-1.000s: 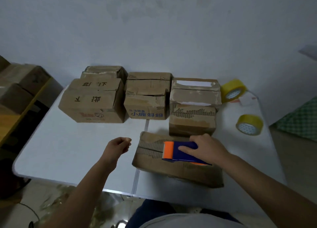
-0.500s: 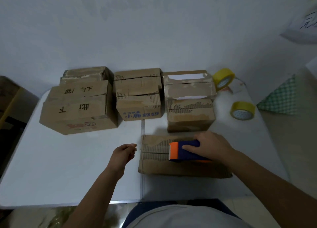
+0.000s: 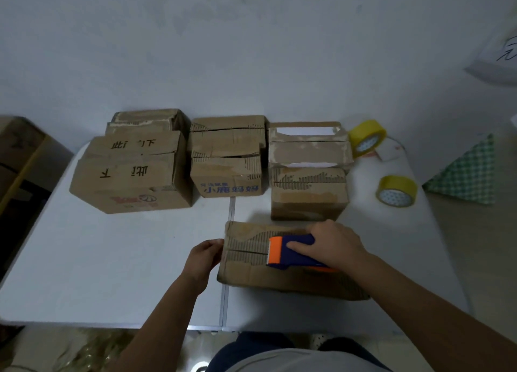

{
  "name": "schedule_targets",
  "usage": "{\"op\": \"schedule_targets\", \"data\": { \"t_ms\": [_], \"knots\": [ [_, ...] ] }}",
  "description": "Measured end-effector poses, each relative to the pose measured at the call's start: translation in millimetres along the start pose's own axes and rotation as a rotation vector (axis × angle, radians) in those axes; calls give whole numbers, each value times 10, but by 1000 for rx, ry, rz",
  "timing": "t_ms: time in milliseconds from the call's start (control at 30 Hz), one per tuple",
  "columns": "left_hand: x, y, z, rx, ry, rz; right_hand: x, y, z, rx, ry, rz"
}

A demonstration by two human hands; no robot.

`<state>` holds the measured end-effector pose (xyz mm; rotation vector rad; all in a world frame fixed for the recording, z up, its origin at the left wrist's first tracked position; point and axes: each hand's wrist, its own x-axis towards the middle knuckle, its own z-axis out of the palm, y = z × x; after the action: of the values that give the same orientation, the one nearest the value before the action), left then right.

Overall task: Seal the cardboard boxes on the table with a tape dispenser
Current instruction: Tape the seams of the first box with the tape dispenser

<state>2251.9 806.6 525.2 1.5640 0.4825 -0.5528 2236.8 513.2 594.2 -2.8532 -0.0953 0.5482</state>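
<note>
Item 1. Low, flat brown cardboard box (image 3: 279, 268), lying nearest the person on the white table (image 3: 112, 259). Corrugated board, top paper torn away in patches so the ribbed fluting shows beside the centre seam. The two top flaps meet along that seam, which runs left to right; no tape is visible on it, though the dim light makes clear tape hard to rule out.

Item 2. Blue plastic tape dispenser with orange blade guard (image 3: 291, 250), resting on the box top over the seam, orange end pointing left. Right hand (image 3: 333, 245) wraps over its body, fingers curled on the blue housing. Judged purpose: pressing the tool down so tape lays along the seam.

Item 3. Left hand (image 3: 205, 257), loosely curled, holding nothing, its fingers touching the box's left end. Probably bracing the box so it does not slide under the dispenser's pull.

Item 4. Stacked worn cardboard boxes (image 3: 226, 164), in three piles along the far edge of the table, surfaces scuffed, some printed. Set back, likely awaiting their turn.

Item 5. Two rolls of yellowish translucent packing tape (image 3: 397, 191), round with white cores, at the table's right side, well apart from the work; presumably spares.
</note>
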Motion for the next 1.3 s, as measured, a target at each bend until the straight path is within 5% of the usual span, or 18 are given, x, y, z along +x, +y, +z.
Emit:
{"op": "schedule_targets", "data": {
  "t_ms": [433,633,833,933,1067,1167,1300],
  "knots": [
    [10,-42,182,223,160,5,12,-25,26,-1,14,26],
    [36,-88,121,165,164,-188,5,-29,19,10,13,24],
    [-80,-39,60,460,278,145,3,-33,8,8,9,36],
    [-246,-133,138,628,141,226,-6,-31,14,9,14,34],
    [-331,-243,153,723,-116,129,-26,-30,2,-8,4,22],
    [-240,-170,25,777,-153,135,-35,-22,-13,-17,-13,36],
    [-160,43,64,1210,-168,646,-37,-57,-40,-29,-21,34]
  ]
}}
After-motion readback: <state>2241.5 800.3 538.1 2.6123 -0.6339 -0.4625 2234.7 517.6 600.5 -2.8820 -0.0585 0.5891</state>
